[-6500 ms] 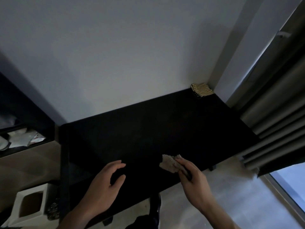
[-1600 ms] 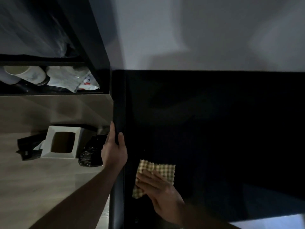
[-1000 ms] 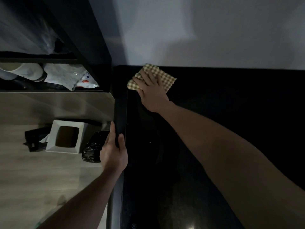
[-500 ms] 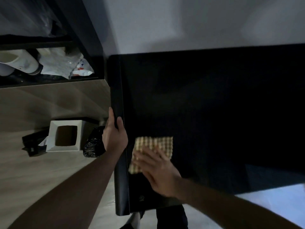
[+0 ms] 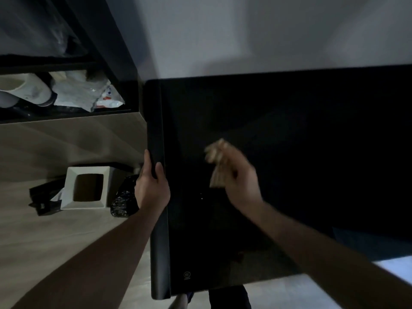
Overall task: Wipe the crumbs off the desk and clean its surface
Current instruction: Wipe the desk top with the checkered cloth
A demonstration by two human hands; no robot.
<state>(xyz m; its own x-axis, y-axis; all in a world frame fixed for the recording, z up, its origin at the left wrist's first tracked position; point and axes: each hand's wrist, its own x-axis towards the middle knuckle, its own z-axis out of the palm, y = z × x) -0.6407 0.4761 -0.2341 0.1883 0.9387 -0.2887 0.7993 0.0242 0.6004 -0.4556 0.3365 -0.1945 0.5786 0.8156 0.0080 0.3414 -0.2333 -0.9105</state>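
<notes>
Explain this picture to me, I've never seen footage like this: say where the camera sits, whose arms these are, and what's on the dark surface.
There is no machine here. The camera is worn on a person's head and looks down, so the two bare arms coming up from the bottom are that person's own.

The big black slab is the desk, seen from above, with a pale wall behind it. The left hand grips the desk's left edge. The right hand is blurred and holds a light cloth bunched in its fingers over the desk; whether the cloth touches the surface I cannot tell. A few tiny pale specks lie on the desk near the hands.

Left of the desk, on the wooden floor, stand a white square bin and a black bag. Above them, a dark shelf holds pale items too dim to identify.
</notes>
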